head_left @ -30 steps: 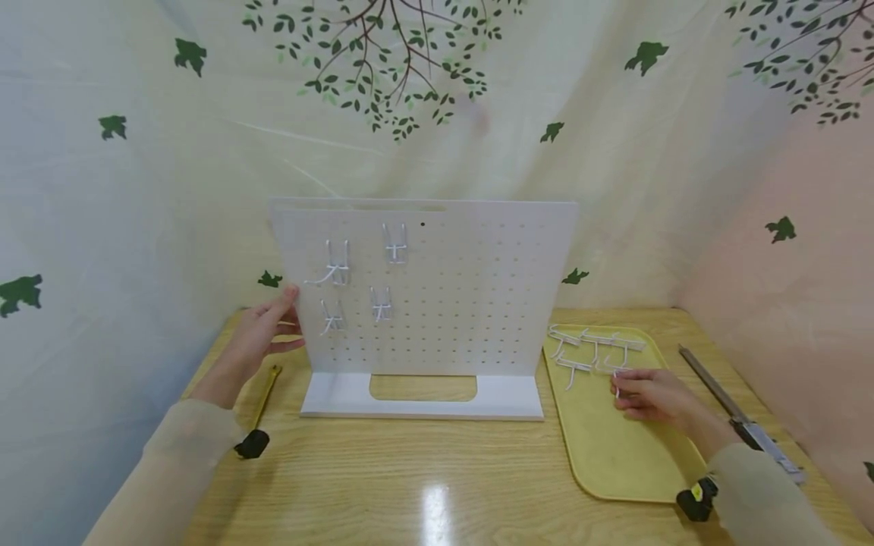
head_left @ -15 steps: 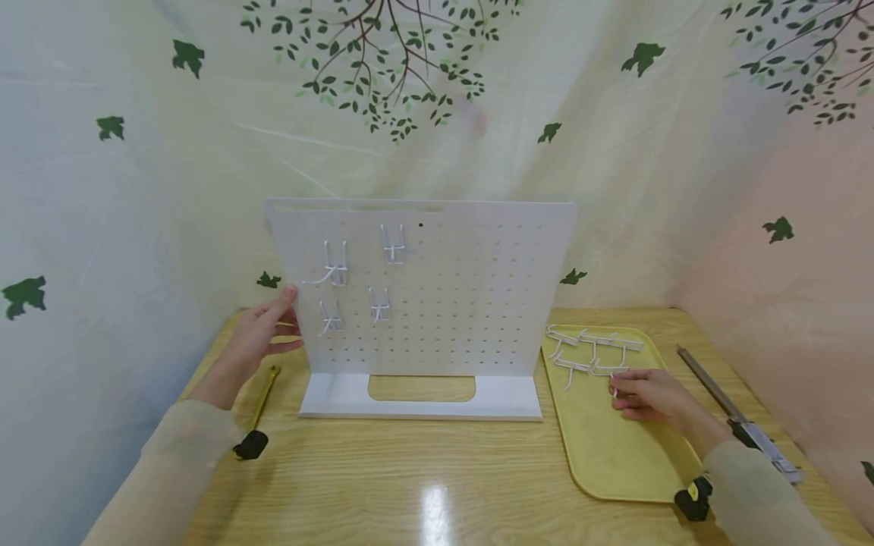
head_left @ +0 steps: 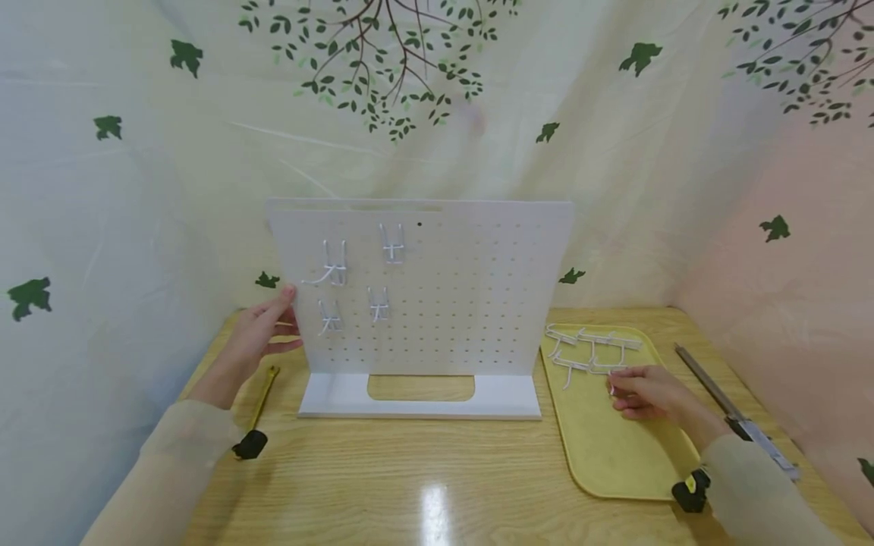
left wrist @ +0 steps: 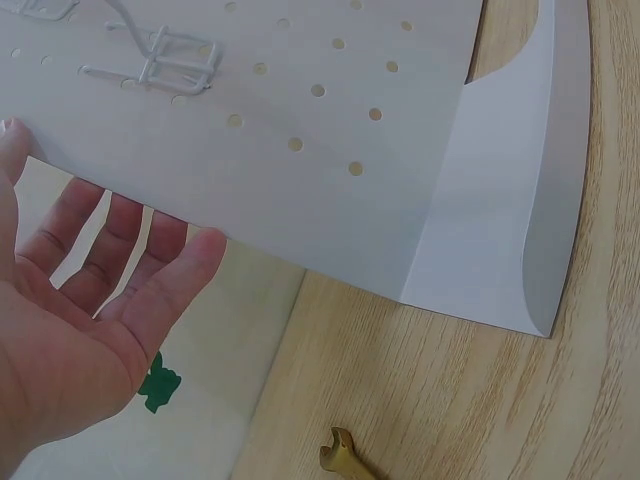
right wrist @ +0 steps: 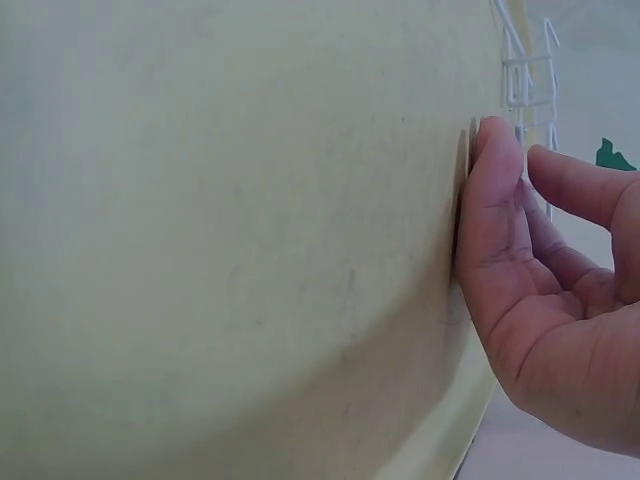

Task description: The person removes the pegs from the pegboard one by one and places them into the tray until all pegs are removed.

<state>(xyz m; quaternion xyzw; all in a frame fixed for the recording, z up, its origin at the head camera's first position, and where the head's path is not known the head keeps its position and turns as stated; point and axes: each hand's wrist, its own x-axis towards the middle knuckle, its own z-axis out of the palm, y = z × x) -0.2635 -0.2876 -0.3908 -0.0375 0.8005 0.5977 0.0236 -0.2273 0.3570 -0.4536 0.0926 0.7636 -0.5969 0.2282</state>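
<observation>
A white pegboard (head_left: 444, 303) stands upright on its base, with several white wire hooks (head_left: 334, 271) on its left half. My left hand (head_left: 253, 334) grips the board's left edge; in the left wrist view its fingers (left wrist: 120, 225) reach behind the board. Over the yellow tray (head_left: 614, 462), my right hand (head_left: 645, 390) pinches a white hook (head_left: 611, 390), mostly covered by the fingers. Several more white hooks (head_left: 572, 365) lie at the tray's far end, just beyond the fingertips. The right wrist view shows the right hand (right wrist: 540, 270) low along the tray surface, its hook largely hidden.
A brass-coloured wrench (head_left: 268, 388) lies on the wooden table (head_left: 382, 478) left of the board. To the right of the tray rests a long caliper-like tool (head_left: 710, 387). A patterned curtain (head_left: 437, 167) hangs behind and at both sides.
The right hand has shifted very slightly at the hooks in the tray, keeping its pinch. The left hand stays on the board's edge, and the whole view has drifted a little.
</observation>
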